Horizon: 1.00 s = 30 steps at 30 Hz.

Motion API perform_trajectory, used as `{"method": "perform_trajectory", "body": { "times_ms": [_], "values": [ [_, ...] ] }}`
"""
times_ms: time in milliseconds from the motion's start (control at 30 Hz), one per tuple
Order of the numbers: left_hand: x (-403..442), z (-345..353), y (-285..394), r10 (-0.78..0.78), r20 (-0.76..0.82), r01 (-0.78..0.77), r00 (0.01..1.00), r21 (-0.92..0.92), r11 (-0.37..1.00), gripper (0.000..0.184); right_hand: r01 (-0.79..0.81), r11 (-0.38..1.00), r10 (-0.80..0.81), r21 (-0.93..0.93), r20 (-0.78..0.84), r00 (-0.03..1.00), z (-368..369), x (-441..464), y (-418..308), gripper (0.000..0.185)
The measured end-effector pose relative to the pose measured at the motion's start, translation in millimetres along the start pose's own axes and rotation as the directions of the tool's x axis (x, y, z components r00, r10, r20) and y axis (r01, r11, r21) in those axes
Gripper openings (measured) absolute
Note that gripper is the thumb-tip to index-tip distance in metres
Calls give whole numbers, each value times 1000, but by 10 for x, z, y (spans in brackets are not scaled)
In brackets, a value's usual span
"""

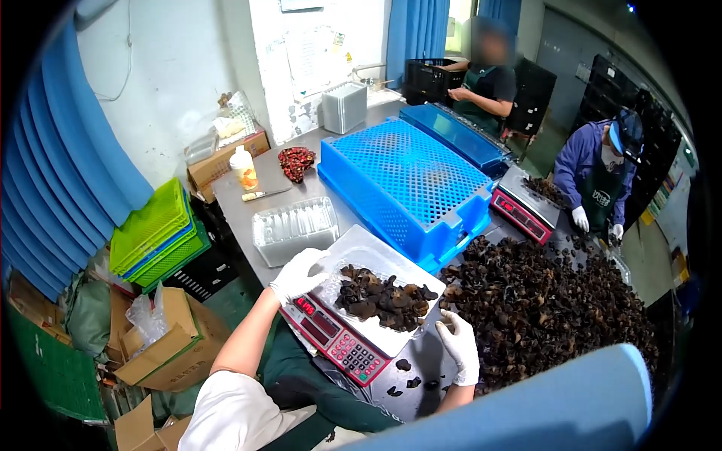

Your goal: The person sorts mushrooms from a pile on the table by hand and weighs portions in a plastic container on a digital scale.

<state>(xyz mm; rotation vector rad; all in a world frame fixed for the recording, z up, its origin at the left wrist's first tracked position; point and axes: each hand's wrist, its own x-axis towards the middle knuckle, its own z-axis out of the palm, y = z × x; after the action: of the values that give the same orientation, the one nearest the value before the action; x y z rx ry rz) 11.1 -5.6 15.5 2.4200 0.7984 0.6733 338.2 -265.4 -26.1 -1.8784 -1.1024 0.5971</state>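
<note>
Dark mushroom pieces (387,301) lie in a clear tray on the red-framed digital scale (335,334), whose display is lit. My left hand (299,276), in a white glove, is at the left edge of the clear tray; what its fingers hold, if anything, is hard to make out. At the scale's right side my right hand (459,347), also gloved, has its fingers apart and curved, near the big heap of dark mushrooms (545,308). A few loose pieces (403,364) lie on the metal table below it.
An upturned blue crate (410,177) stands behind the scale. Clear trays (295,225), a knife (265,194), a bottle (243,167) and a red patterned item (296,163) lie left. A second scale (520,214) is right. Two people (602,169) work across the table.
</note>
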Motion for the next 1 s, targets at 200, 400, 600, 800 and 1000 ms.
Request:
{"method": "perform_trajectory", "body": {
  "times_ms": [200,400,600,800,1000],
  "values": [
    [-177,195,-84,-213,75,215,974,-26,976,40,-206,952,174,228,151,973,134,-115,-153,47],
    [-206,570,-152,-319,88,329,944,-349,877,30,-148,929,129,338,79,988,404,16,-70,33],
    [245,564,-293,-393,75,324,917,-716,619,29,168,931,-139,324,-112,984,317,875,-193,32],
    [911,753,-674,-457,-62,234,887,-793,562,28,35,906,10,421,-105,994,303,1880,-253,31],
    [1621,933,-1061,-617,-139,209,775,-864,458,34,6,720,53,694,-64,997,495,2005,-65,33]
  ]
}}
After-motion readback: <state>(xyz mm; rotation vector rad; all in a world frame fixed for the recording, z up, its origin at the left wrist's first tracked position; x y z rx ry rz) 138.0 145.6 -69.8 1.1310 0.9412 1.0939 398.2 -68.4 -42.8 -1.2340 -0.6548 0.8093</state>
